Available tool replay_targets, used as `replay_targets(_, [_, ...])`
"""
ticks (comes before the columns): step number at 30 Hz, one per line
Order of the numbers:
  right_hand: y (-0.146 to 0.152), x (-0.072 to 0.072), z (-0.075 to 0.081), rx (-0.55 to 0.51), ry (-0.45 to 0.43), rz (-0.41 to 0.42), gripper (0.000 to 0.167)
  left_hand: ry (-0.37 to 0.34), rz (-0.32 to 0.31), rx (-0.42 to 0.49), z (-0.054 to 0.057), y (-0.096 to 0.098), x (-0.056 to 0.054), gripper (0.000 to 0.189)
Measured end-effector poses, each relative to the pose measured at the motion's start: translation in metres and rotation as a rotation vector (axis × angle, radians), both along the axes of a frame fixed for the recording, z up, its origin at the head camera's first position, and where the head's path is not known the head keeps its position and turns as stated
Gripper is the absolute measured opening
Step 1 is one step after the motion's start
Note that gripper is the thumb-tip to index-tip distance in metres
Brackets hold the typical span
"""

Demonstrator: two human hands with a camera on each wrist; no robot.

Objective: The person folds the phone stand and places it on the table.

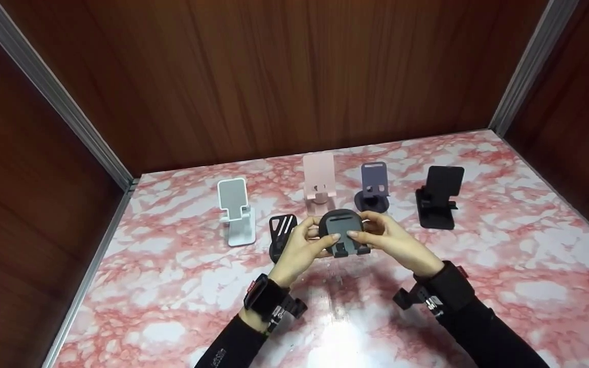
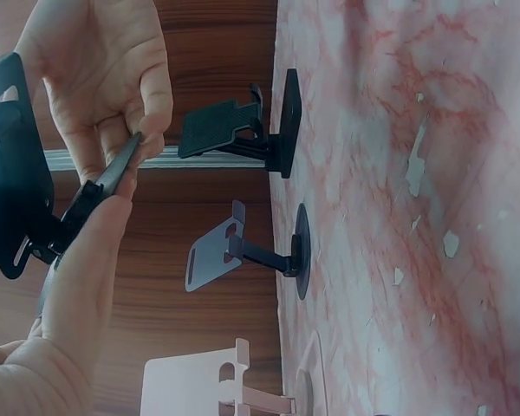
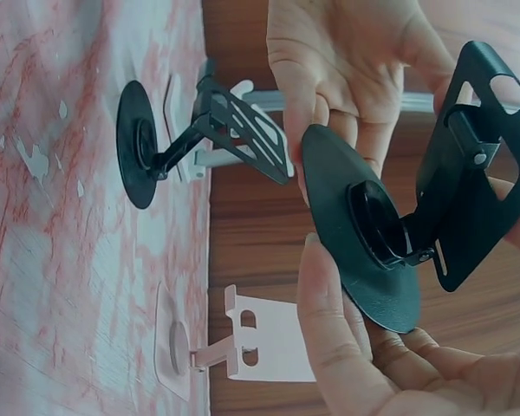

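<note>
Both hands hold a dark grey phone stand (image 1: 344,225) above the table. Its phone plate leans back over a round base (image 3: 334,204), joined by a hinged arm. My left hand (image 1: 299,245) grips one side, thumb on the front and fingers behind. On the opposite side my right hand (image 1: 391,239) grips it in the same way, the two thumb tips close together. In the right wrist view, fingers of both hands pinch the rim of the base. Just behind the left hand stands a black slotted phone stand (image 1: 276,227), partly covered by it.
More phone stands stand behind: a white one with a grey pad (image 1: 234,197), a pink one (image 1: 319,171), a purple one (image 1: 374,176) and a black one (image 1: 444,186). Wooden panels (image 1: 294,76) enclose the back and sides of the red-and-white marbled table (image 1: 172,286).
</note>
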State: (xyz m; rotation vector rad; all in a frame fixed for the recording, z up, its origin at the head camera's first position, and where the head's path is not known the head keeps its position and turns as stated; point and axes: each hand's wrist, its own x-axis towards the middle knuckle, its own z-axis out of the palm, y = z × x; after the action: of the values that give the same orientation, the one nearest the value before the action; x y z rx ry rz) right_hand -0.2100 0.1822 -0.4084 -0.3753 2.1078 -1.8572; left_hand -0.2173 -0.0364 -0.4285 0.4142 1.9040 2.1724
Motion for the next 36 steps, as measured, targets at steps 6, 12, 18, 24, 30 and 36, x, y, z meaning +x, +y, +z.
replay_targets(6, [-0.0007, -0.0003, -0.0018, 0.0, 0.011, 0.003, 0.071, 0.011, -0.006, -0.01, -0.0011, -0.0004, 0.0002, 0.037])
replay_targets(12, [-0.0028, -0.0044, -0.0033, -0.007, 0.052, -0.004, 0.055, 0.02, -0.013, -0.003, -0.002, 0.0005, -0.0006, 0.037])
replay_targets(18, [-0.004, -0.0062, -0.0051, -0.024, 0.068, 0.006, 0.046, 0.028, -0.014, -0.008, -0.0043, 0.0003, 0.0003, 0.038])
replay_targets(24, [-0.004, -0.0067, -0.0053, -0.01, 0.069, 0.011, 0.046, 0.027, -0.02, -0.002, -0.0043, 0.0001, 0.0005, 0.036])
replay_targets(30, [-0.0038, -0.0067, -0.0058, -0.041, 0.077, 0.035, 0.045, 0.038, -0.02, -0.009, -0.0043, 0.0004, 0.0011, 0.033])
replay_targets(36, [-0.0031, -0.0067, -0.0095, -0.044, 0.094, 0.06, 0.04, 0.033, -0.022, -0.003, -0.0079, 0.0007, 0.0035, 0.028])
